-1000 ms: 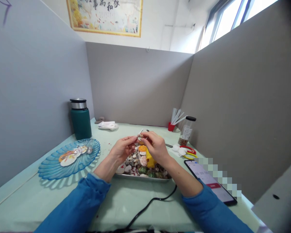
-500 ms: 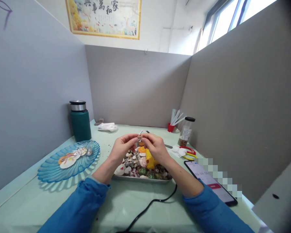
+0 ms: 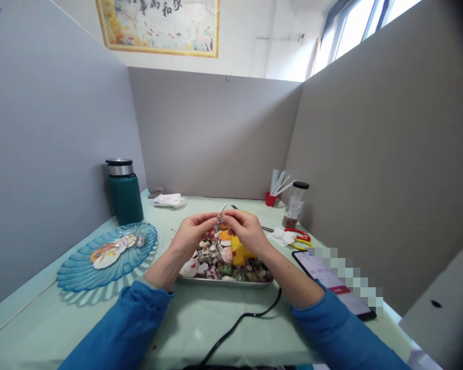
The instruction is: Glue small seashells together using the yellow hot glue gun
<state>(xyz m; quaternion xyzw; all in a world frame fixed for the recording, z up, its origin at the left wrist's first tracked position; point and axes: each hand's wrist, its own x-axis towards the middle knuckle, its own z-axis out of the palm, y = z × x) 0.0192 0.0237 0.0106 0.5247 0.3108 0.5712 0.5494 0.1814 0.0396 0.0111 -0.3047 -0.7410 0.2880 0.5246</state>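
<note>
My left hand [image 3: 191, 236] and my right hand [image 3: 247, 231] meet above the far part of a metal tray [image 3: 226, 282]. Thumbs and fingertips of both pinch a small brown-and-white shell piece [image 3: 220, 219], largely covered by the fingers. Below them the tray is heaped with mixed shells [image 3: 213, 255], among them green, pink and white ones. A yellow glue gun [image 3: 239, 252] lies over the shells by my right wrist, partly hidden. An orange shell [image 3: 225, 235] shows between the hands.
On the left, a blue scalloped plate [image 3: 81, 272] bears several shells, with a green flask [image 3: 125, 200] behind. To the right are a jar [image 3: 295, 205], a red cup of glue sticks [image 3: 270, 199], red-and-yellow-handled pliers [image 3: 303, 239] and a phone [image 3: 343, 295]. A black cord [image 3: 241, 319] crosses the front.
The whole view has shifted slightly. Both hands keep their pinch on the small shell piece, with only a slight shift of the fingers.
</note>
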